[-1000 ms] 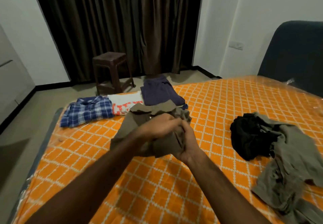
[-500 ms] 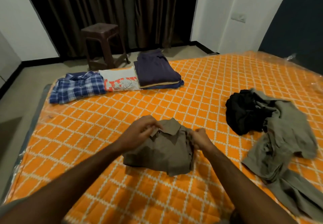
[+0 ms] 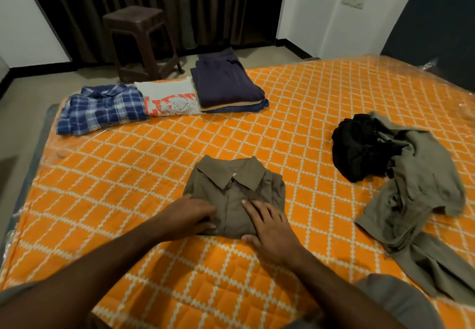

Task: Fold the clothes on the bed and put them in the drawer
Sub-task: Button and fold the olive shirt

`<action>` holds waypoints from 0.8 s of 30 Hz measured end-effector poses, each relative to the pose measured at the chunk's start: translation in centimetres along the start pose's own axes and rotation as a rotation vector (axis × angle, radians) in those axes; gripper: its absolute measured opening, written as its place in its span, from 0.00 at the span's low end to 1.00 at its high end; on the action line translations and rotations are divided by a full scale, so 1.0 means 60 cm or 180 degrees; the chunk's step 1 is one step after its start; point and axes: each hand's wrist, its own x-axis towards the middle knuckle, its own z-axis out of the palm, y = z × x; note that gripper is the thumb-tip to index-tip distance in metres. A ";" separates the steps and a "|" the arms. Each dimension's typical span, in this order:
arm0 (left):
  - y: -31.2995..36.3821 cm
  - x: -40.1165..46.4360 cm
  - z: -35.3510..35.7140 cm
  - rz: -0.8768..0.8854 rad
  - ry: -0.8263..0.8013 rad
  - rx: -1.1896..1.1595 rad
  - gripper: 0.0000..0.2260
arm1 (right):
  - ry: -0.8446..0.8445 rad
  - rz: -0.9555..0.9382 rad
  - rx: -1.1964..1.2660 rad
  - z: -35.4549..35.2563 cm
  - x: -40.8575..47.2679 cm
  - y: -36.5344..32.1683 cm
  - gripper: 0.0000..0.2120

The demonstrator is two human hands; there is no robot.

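Half a second ago the brown shirt sat rumpled between pinching fingers; now it lies flat and squared on the bed, collar up and facing away, and both hands have moved onto its near half. The left hand rests on the shirt's left edge, fingers straight and close together. The right hand lies palm-down on the right part, fingers spread a little, thumb at the near hem. Neither grips anything.

The step in hand looks like the last smoothing of this fold. Next, I judge, the shirt needs sliding or lifting whole, supported from under so the fold keeps, to the folded row at the far edge.

To the right, well apart, lie a black garment and a grey-green one, both still crumpled and touching each other.

Farther off sit the plaid shirt, a white tee and a dark stack. The tee carries orange print letters, too partial to read. No drawer shows. A stool stands beyond.
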 end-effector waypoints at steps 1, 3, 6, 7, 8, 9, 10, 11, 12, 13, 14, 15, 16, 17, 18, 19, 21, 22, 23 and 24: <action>0.002 -0.006 0.000 0.0118 0.0070 0.0068 0.13 | 0.0074 0.0042 -0.0037 0.004 0.000 -0.001 0.38; 0.004 -0.021 -0.007 0.0391 0.0227 0.0268 0.10 | 0.0179 0.0076 -0.0123 0.002 0.001 -0.005 0.38; 0.014 -0.038 -0.008 0.0764 0.0283 0.0825 0.03 | 0.0144 0.0099 -0.0078 -0.009 0.005 -0.009 0.38; 0.011 -0.048 -0.006 0.0688 0.0379 0.1003 0.01 | 0.0138 0.0110 -0.0065 -0.011 0.006 -0.012 0.38; 0.002 -0.055 -0.004 0.0516 0.0486 0.1113 0.02 | 0.0163 0.0127 -0.0056 -0.012 0.007 -0.011 0.37; -0.011 -0.063 -0.003 0.0333 0.0538 0.1178 0.04 | 0.0197 0.0158 -0.0072 -0.010 0.007 -0.010 0.37; -0.022 -0.070 -0.007 0.0222 0.0537 0.1259 0.06 | 0.0209 0.0171 -0.0085 -0.010 0.006 -0.012 0.37; -0.031 -0.074 -0.009 0.0205 0.0498 0.1329 0.08 | 0.0197 0.0185 -0.0104 -0.011 0.005 -0.013 0.37; -0.035 -0.077 -0.010 0.0258 0.0444 0.1383 0.08 | 0.0195 0.0193 -0.0108 -0.012 0.005 -0.015 0.37; -0.032 -0.077 -0.009 0.0293 0.0384 0.1375 0.08 | 0.0180 0.0198 -0.0109 -0.014 0.005 -0.016 0.37; -0.026 -0.077 -0.007 0.0215 0.0395 0.1295 0.07 | 0.0147 0.0205 -0.0099 -0.016 0.005 -0.018 0.37; -0.018 -0.076 -0.008 0.0016 0.0464 0.1186 0.05 | 0.0135 0.0211 -0.0063 -0.018 0.005 -0.020 0.37; -0.010 -0.074 -0.013 -0.0320 0.0539 0.1038 0.04 | 0.0115 0.0207 -0.0003 -0.021 0.008 -0.020 0.37; -0.003 -0.072 -0.018 -0.0716 0.0666 0.0842 0.08 | 0.0073 0.0209 0.0049 -0.024 0.008 -0.021 0.37; 0.000 -0.070 -0.022 -0.1069 0.0796 0.0651 0.14 | 0.0062 0.0197 0.0052 -0.026 0.012 -0.023 0.37; 0.006 -0.070 -0.024 -0.1360 0.0889 0.0476 0.19 | 0.0086 0.0165 0.0004 -0.027 0.013 -0.026 0.37; 0.026 -0.074 -0.024 -0.1730 0.1019 0.0184 0.19 | 0.0154 0.0106 -0.0089 -0.031 0.014 -0.035 0.37; 0.034 -0.076 -0.019 -0.1848 0.1081 0.0081 0.17 | 0.0171 0.0101 -0.0098 -0.034 0.014 -0.040 0.36; 0.038 -0.079 -0.012 -0.1917 0.1106 0.0041 0.15 | 0.0189 0.0088 -0.0078 -0.037 0.015 -0.047 0.34; 0.039 -0.083 -0.006 -0.1973 0.1101 0.0029 0.14 | 0.0243 0.0022 -0.0001 -0.045 0.017 -0.053 0.32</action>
